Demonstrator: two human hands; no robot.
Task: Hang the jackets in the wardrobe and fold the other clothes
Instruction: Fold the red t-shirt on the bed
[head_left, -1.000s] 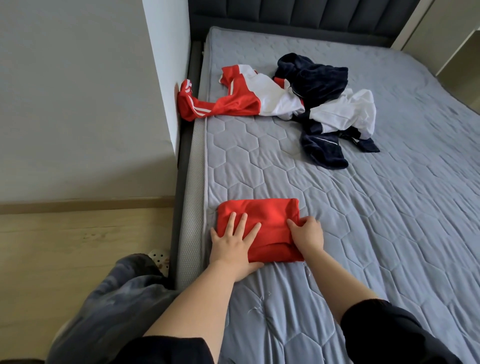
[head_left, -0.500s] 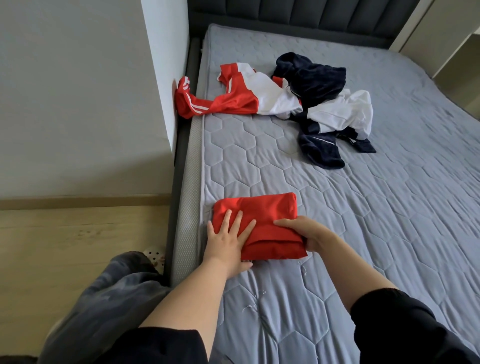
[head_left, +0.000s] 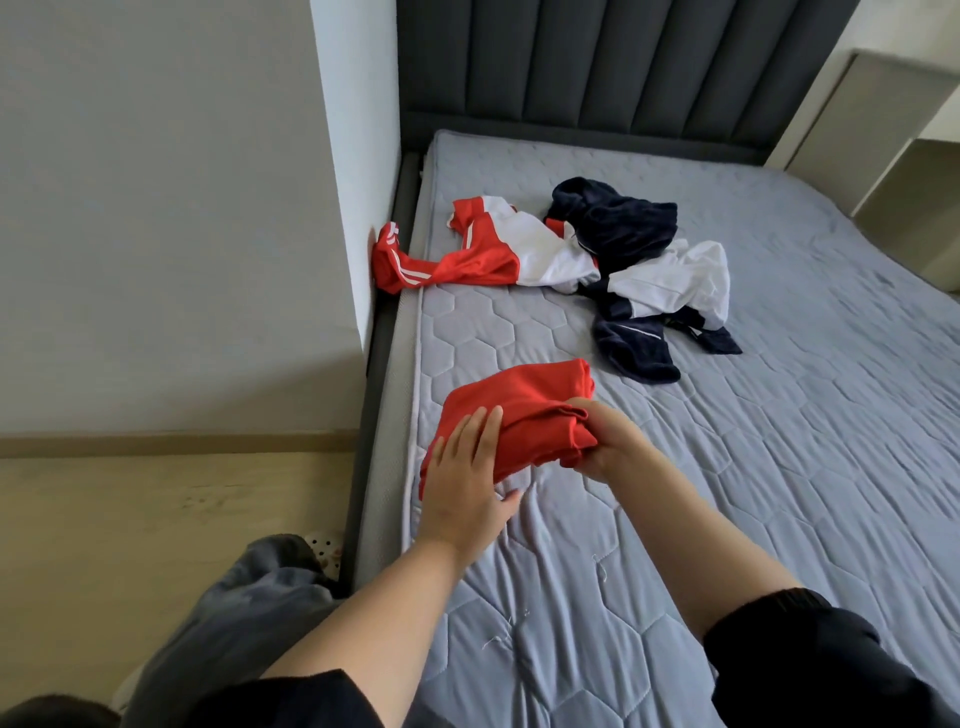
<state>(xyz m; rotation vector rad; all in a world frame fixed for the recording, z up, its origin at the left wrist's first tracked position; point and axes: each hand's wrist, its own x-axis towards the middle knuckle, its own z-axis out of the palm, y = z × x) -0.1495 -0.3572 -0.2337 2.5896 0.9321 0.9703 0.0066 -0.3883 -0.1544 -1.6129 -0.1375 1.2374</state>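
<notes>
Folded red garment (head_left: 519, 400) at frame centre, on grey mattress (head_left: 779, 467) near its left edge. Right hand (head_left: 618, 447) grips the garment's right edge, fingers curled under the fabric. Left hand (head_left: 467, 478) rests flat on its near-left part, fingers straight. Red-and-white jacket (head_left: 498, 254) and navy-and-white clothes (head_left: 639, 260) heaped above centre, well apart.

The folded garment (head_left: 519, 400) lies on the mattress (head_left: 779, 467), near its left edge. The left hand (head_left: 467, 483) rests on the garment's left part; the right hand (head_left: 613, 447) holds its right end. Behind, toward the headboard (head_left: 597, 67), lies a heap of clothes (head_left: 623, 249), with one sleeve (head_left: 400, 265) reaching left over the mattress edge, seemingly touching the wall (head_left: 353, 156). The floor (head_left: 156, 519) lies left of the mattress.
</notes>
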